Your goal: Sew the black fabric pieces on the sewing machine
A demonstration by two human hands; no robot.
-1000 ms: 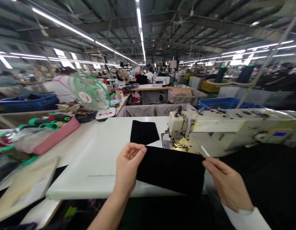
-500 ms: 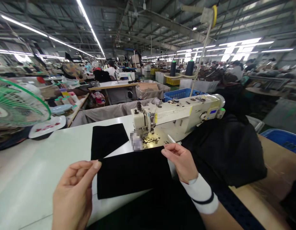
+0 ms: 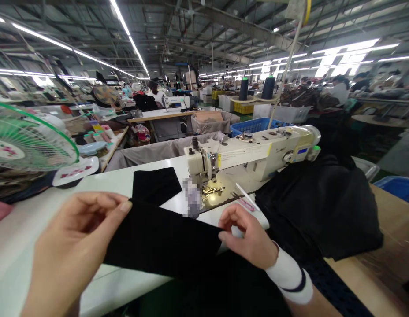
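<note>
A strip of black fabric (image 3: 165, 242) is stretched between my two hands, in front of the sewing machine (image 3: 244, 154). My left hand (image 3: 82, 237) pinches its upper left corner between thumb and fingers. The upper right corner is in the closed fingertips of my right hand (image 3: 247, 235), which has a white wristband. The fabric slopes down toward the right. Behind it, another black fabric piece (image 3: 154, 185) lies flat on the white tabletop (image 3: 125, 290). A white pen-like stick (image 3: 247, 197) and pink-handled snips (image 3: 246, 204) rest beside the needle plate.
A heap of black fabric (image 3: 326, 207) covers the right side of the table. At the left stands a green fan (image 3: 32, 136). Behind the machine are a blue basket (image 3: 254, 126) and thread cones (image 3: 267, 88) on a stand. A person (image 3: 156, 94) sits farther back.
My left hand has risen and moved left with its corner, while my right hand has dropped. The fabric strip, nearly level before, now tilts down to the right. The view has shifted slightly.
</note>
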